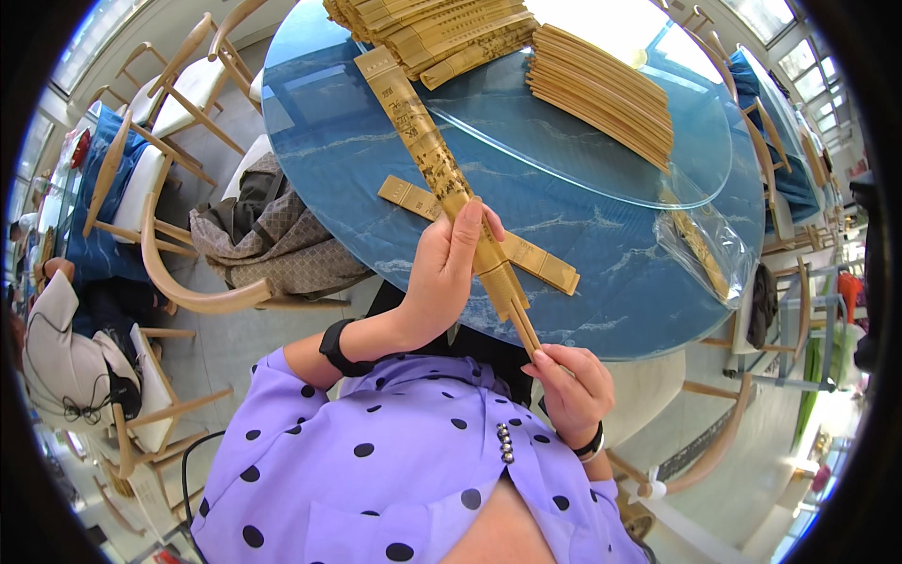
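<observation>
- Paper sleeve (420,141), gold, is slanting over the table's near edge; left-hand (442,268) fingers are wrapping narrowly around it.
- The right hand (573,390) is pinching thin sticks (524,331) that are jutting from its near end.
- Its long axis is running forward and left, away from the body.
- Dark printing is marking its face.
- Another sleeve (547,268) is lying crosswise below on the blue marbled table (611,249).
- Stacked sleeves (451,42) are lying beyond.
- Wooden chairs (202,296) are standing around.
</observation>
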`<state>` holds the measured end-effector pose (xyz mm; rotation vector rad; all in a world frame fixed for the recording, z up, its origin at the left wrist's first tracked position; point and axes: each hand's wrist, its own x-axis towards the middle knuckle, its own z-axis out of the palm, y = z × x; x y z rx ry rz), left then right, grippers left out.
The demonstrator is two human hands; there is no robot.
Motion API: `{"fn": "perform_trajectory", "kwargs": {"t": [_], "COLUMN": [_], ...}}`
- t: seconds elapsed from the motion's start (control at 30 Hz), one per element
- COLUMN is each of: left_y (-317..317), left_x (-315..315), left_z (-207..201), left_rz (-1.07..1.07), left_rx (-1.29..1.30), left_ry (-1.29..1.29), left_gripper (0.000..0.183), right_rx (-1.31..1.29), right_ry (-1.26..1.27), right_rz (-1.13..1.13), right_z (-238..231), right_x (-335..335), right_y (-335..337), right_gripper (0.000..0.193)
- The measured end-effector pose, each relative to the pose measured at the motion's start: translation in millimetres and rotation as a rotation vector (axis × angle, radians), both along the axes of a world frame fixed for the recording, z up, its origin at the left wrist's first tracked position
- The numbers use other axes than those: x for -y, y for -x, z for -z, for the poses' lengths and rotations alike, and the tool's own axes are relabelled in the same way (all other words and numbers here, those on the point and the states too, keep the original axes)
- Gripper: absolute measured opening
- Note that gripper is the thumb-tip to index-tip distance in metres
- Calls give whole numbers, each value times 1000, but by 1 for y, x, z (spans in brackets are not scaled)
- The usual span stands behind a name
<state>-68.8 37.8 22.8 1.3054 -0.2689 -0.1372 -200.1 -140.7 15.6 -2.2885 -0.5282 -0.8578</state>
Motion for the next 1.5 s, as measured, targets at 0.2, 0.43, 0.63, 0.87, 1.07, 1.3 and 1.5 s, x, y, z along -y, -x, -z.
{"fn": "perform_trajectory", "kwargs": {"t": [0.2,0.43,0.63,0.87,1.07,1.3,1.5], "left_y": [-4,0,-2,2,11,-2,1], "left_x": [-6,-2,-6,-3,1,-3,-3], "left_z": [-11,-4,-10,-7,1,6,11], "left_rz": [29,16,56,-9,39,1,17], "left_rx": [-53,29,-62,-69,-80,-56,-57], "left_ry": [105,13,96,61,63,38,-21], "left_gripper": [44,44,46,46,45,43,40], "right_rx": [10,23,36,42,38,44,46], "right_ry": [-22,-7,21,27,24,26,-17], "right_rz": [8,-7,-14,-7,-13,-37,-69], "right_z": [4,1,0,4,0,5,3], "right_x": [2,-1,-1,0,-3,-1,-1], "right_y": [0,-2,-6,-8,-8,-15,-22], "right_gripper": [36,35,33,33,35,34,30]}}
